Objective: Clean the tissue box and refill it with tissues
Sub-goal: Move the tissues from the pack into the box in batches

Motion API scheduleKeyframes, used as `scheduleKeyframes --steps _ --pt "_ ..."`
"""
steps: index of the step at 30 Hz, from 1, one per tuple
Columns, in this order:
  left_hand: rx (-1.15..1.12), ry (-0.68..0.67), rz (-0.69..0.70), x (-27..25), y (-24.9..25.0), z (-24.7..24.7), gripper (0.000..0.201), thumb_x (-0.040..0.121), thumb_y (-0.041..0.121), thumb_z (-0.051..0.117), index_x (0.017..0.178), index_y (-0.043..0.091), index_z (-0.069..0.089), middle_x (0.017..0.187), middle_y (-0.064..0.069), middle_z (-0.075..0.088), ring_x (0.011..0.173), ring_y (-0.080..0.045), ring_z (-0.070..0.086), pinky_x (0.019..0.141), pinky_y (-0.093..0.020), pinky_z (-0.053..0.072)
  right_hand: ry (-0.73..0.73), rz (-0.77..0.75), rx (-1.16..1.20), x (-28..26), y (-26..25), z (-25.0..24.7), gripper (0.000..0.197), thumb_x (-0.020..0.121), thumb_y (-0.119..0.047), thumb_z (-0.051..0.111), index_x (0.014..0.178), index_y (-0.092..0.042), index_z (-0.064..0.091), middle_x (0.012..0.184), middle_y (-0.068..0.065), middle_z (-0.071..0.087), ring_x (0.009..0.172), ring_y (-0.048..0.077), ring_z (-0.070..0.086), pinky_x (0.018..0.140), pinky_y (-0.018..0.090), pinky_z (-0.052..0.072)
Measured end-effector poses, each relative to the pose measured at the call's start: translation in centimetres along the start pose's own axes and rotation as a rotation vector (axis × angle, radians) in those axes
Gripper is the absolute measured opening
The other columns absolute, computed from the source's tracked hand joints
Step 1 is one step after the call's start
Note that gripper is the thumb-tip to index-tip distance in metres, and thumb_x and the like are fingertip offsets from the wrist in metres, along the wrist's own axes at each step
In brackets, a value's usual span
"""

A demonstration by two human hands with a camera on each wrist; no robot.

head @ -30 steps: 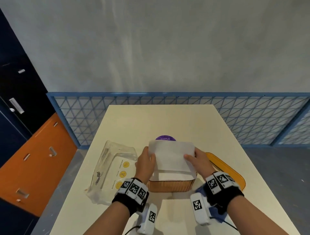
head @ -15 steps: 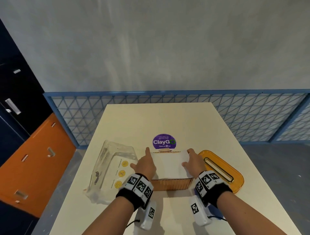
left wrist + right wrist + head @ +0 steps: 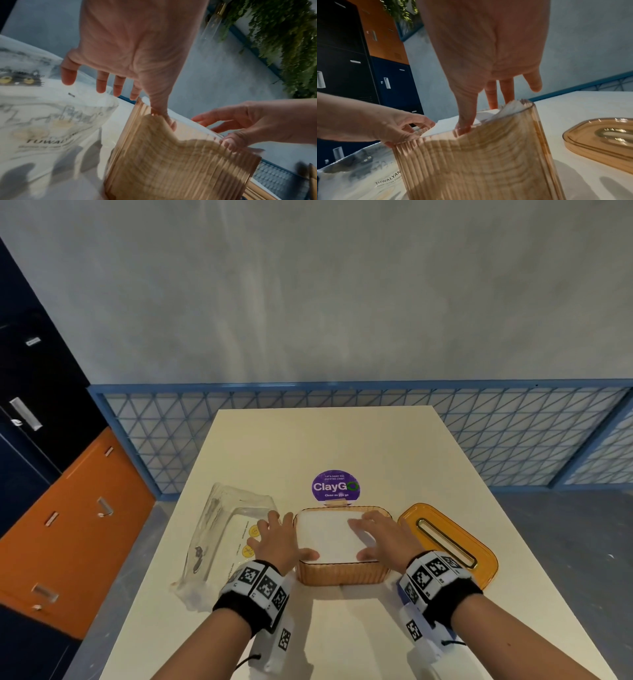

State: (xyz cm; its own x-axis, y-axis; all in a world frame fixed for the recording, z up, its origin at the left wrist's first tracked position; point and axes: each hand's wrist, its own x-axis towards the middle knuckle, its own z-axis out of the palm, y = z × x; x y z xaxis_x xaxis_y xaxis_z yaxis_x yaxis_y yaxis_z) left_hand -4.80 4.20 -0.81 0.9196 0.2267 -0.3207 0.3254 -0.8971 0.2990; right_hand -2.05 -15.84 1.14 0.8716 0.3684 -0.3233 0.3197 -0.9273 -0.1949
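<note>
Amber tissue box (image 3: 340, 576) on surface (image 3: 322, 440), tissues (image 3: 325, 537) inside; left hand (image 3: 275, 542) and right hand (image 3: 383, 539) spread flat, fingers apart, pressing tissues; lid (image 3: 448, 542) lying right.

— What's on the desk (image 3: 308, 440) apart from the job?

— A round purple sticker (image 3: 335, 487) reading "ClayGo", stuck flat near the middle. The desk itself is cream and rectangular.

— And behind it?

— A blue railing (image 3: 479, 440) with a triangle lattice runs across past the far edge. Above that, a plain grey wall (image 3: 342, 296).

— To the left?

— Lockers (image 3: 68, 508), some orange, some dark blue or black, with small metal handles. The floor (image 3: 565, 535) on the right is grey.

— Anything else?

— Green hanging plants (image 3: 283, 40) show in the left wrist view, against the wall, and again above the lockers in the right wrist view.
</note>
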Motion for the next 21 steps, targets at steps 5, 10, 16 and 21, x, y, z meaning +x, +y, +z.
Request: scheduleKeyframes --steps 5,10,16,21 --pt "-0.022 -0.029 0.001 0.38 -0.08 0.32 0.088 0.070 0.052 0.073 0.140 0.023 0.029 0.146 -0.006 0.022 0.135 -0.030 0.023 0.106 -0.052 0.030 -0.087 0.034 -0.013 0.24 0.45 0.27 0.068 0.088 -0.046 0.056 0.146 -0.041 0.021 0.159 -0.007 0.013 0.146 0.020 0.017 0.116 0.056 0.008" --pt "-0.074 0.026 0.075 0.63 0.11 -0.19 0.091 0.071 0.048 0.074 0.145 0.026 0.025 0.147 -0.005 0.021 0.136 -0.027 0.022 0.105 -0.048 0.033 -0.093 0.032 -0.048 0.10 0.39 -0.03 0.068 0.088 -0.050 0.053 0.146 -0.042 0.018 0.159 -0.007 0.012 0.147 0.019 0.015 0.114 0.060 0.006" --pt "-0.196 0.342 0.073 0.53 0.42 -0.05 0.030 0.090 0.031 0.059 0.116 0.017 0.058 0.130 -0.004 0.042 0.123 -0.024 0.035 0.092 -0.039 0.039 0.026 -0.025 -0.056 -0.27 -0.30 -0.48 0.060 0.088 -0.045 0.057 0.141 -0.041 0.032 0.156 -0.005 0.021 0.145 0.015 0.019 0.115 0.058 0.001" --pt "-0.263 0.285 -0.017 0.52 0.92 0.47 0.025 0.092 0.024 0.053 0.111 0.010 0.063 0.129 -0.007 0.043 0.124 -0.026 0.034 0.097 -0.041 0.039 0.019 -0.020 -0.009 -0.15 -0.41 0.09 0.056 0.089 -0.040 0.057 0.141 -0.038 0.035 0.155 -0.005 0.024 0.144 0.017 0.024 0.116 0.056 0.002"
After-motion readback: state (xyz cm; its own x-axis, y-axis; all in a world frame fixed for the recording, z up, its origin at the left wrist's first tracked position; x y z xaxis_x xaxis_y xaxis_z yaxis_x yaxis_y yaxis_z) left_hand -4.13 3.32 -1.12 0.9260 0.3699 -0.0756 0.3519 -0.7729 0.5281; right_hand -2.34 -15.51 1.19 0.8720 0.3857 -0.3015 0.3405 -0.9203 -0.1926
